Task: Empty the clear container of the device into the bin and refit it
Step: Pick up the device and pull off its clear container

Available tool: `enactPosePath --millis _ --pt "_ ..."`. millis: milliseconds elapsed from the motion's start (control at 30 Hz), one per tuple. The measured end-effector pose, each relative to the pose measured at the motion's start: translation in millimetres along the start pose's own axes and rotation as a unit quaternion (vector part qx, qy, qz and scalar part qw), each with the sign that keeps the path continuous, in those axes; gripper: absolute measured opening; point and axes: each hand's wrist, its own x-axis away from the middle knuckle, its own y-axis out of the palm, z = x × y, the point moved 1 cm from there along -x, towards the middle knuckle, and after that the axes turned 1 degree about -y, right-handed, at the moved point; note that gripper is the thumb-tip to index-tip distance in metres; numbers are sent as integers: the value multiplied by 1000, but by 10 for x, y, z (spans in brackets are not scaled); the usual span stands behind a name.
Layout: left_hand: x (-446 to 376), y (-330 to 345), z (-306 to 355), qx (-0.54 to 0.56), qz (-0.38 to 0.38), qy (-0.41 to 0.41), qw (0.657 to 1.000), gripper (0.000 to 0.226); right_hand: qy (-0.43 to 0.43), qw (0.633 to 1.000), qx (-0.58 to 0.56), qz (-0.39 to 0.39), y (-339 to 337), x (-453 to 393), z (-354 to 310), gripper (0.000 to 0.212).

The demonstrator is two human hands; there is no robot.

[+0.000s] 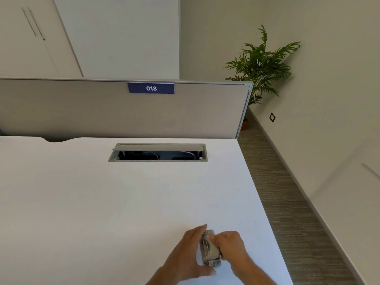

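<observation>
Small grey device (210, 248) on white desk (102, 202), near right edge, clamped between both hands. Left hand (187, 251) wraps its left side, fingertips past far end. Right hand (231, 246) curls fingers over its right side. Clear container indistinguishable.

White worktop (102, 202), matte, bare over most of surface. Small grey device (210, 248) sits on it near front right corner, left grip (189, 256) and right grip (232, 246) closed on its two sides. Well beyond grips, toward back edge: rectangular cable hatch (158, 152), flap raised, dark cavity with cables inside. Back-left of grips: curved cutout (56, 140) in rear edge.
</observation>
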Motion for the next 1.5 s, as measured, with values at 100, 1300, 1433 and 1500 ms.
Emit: enactPosePath --millis 100,1300,1433,1500 --pt "-25 -73 24 16 19 12 1000 129 2 999 -44 -26 -33 54 -148 27" --pt "32 -526 553 -9 99 141 985 105 160 904 -365 -152 -167 3 -439 41" --pt "41 -529 557 -3 103 146 984 105 164 901 -369 -158 -162 24 -444 40" --pt "38 -524 555 1 109 155 982 104 161 901 -368 -166 -169 31 -446 40"
